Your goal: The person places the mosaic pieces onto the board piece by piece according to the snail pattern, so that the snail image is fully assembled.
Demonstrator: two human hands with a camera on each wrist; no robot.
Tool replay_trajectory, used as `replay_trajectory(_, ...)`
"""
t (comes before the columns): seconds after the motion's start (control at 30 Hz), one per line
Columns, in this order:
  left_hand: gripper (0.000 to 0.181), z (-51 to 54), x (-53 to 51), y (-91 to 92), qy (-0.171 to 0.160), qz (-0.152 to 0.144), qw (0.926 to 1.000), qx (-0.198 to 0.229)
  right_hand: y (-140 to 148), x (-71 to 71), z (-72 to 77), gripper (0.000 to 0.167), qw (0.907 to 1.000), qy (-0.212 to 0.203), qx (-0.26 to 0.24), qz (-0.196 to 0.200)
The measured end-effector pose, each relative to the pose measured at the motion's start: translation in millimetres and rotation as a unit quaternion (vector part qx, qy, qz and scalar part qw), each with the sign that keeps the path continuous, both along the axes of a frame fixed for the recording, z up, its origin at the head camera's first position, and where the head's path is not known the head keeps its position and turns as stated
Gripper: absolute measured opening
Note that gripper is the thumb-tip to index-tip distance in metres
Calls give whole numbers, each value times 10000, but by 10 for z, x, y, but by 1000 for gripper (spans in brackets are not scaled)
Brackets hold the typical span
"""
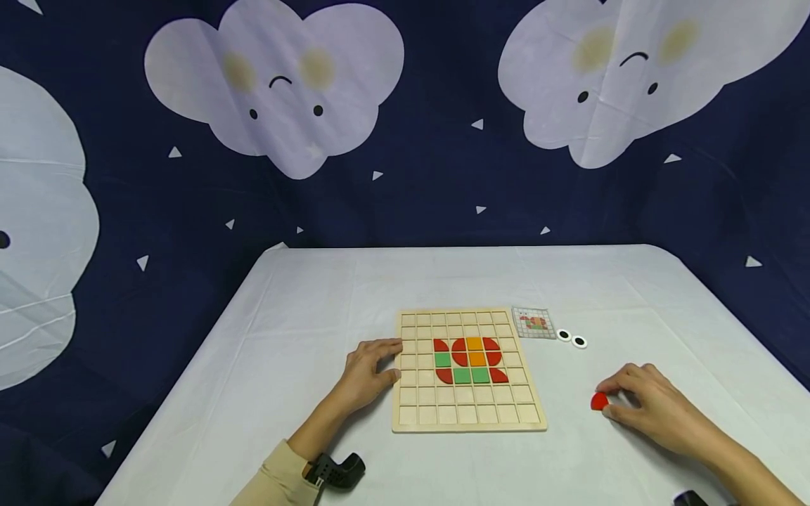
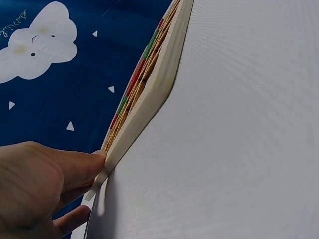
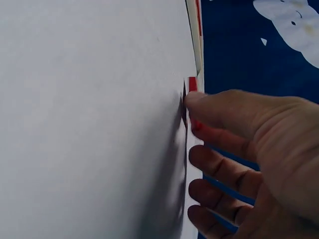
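Note:
A wooden grid board point(image 1: 468, 416) lies on the table, with red, green and orange pieces point(image 1: 470, 360) set in its middle cells. My left hand point(image 1: 367, 376) rests against the board's left edge, thumb and fingers spread along it. The left wrist view shows the thumb point(image 2: 82, 167) touching the board's pale side. To the right of the board, my right hand point(image 1: 658, 411) pinches a red rounded piece point(image 1: 599, 401) between thumb and forefinger, low over the tabletop. In the right wrist view part of that piece point(image 3: 192, 83) is hidden by the thumb; the other fingers are loosely bent.
A small pattern card point(image 1: 534, 323) lies at the board's upper right corner. Beside it are two white eye pieces point(image 1: 564, 335) with black centres. White cloth covers the table point(image 1: 329, 295); a dark blue curtain point(image 1: 443, 190) with clouds hangs behind.

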State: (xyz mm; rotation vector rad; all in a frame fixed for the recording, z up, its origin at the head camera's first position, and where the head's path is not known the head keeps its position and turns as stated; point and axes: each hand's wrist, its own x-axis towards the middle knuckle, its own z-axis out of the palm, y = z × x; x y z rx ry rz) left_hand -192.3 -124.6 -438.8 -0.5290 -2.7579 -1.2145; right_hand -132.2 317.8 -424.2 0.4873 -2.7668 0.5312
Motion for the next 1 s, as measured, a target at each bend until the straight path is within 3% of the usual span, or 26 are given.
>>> replay_trajectory(0.2,45,11,2,2,-54,-12,10000,-12,-218,-118,143,22,9996,-152,227,44)
replay_trajectory(0.47,45,11,6,1,-126,-24,9999,-26,-667,-384,332,19,9979,-540,55,349)
replay_trajectory(1.0,45,32,11,16,-125,39,9999,-22,-1520,-878,339,23,9945,-571,-312,817)
